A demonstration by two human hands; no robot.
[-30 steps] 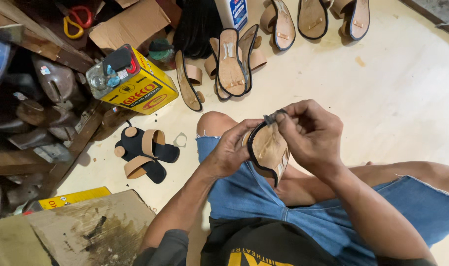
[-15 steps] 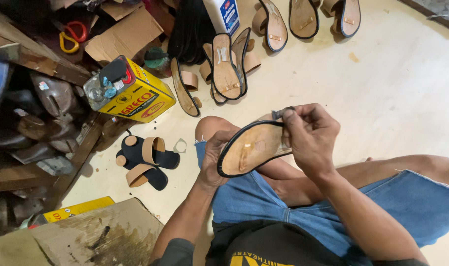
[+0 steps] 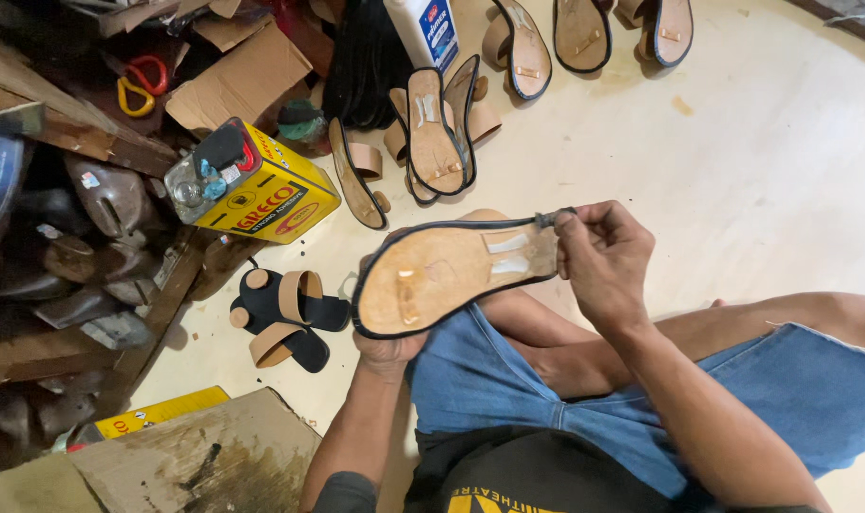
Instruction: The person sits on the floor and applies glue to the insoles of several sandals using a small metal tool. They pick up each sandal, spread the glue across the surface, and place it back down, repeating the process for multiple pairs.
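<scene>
Sole [image 3: 451, 275] held underside-up over the lap, left hand [image 3: 387, 350] cupped under its toe end, right hand [image 3: 598, 256] pinching the black edging [image 3: 543, 219] at the heel; judged best to keep the trim taut, flush with the rim.
</scene>
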